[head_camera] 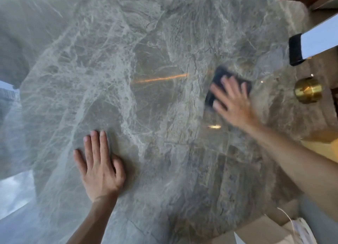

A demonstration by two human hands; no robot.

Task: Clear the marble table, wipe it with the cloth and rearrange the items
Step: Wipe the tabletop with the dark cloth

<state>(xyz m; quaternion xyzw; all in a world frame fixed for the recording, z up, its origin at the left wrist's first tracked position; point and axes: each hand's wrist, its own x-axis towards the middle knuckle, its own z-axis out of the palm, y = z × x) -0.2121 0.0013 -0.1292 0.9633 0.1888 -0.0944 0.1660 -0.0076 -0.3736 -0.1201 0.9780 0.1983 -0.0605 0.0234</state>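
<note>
Grey marble: the bench (146, 60) fills nearly all of my head view. It is glossy with pale veins and has an orange streak of reflected light near the middle.
Cloth (218, 76): dark and lying flat on the bench, right of centre and towards the right-hand edge.
Right hand (236, 106): laid on top of the cloth with the arm reaching in from the lower right. Its fingers (230, 86) are straight and spread, pressing down rather than curled round anything.
Cloth vs fingers: it sits directly beneath them. A dark strip shows beyond the fingertips, and another corner shows on the thumb side.
Left hand (99, 172): palm down on bare marble at lower left, fingers straight and close together, thumb out, holding nothing.
Left hand vs cloth: well apart, with open marble between them.
Blur: the right hand and the cloth are smeared, so I cannot tell the cloth's folds or texture.
Beyond the right edge: a round brass object (308, 90), and above it a white bar with a black end (296, 49).
Lower right corner: a thin white cord (290, 223) over pale material.
</note>
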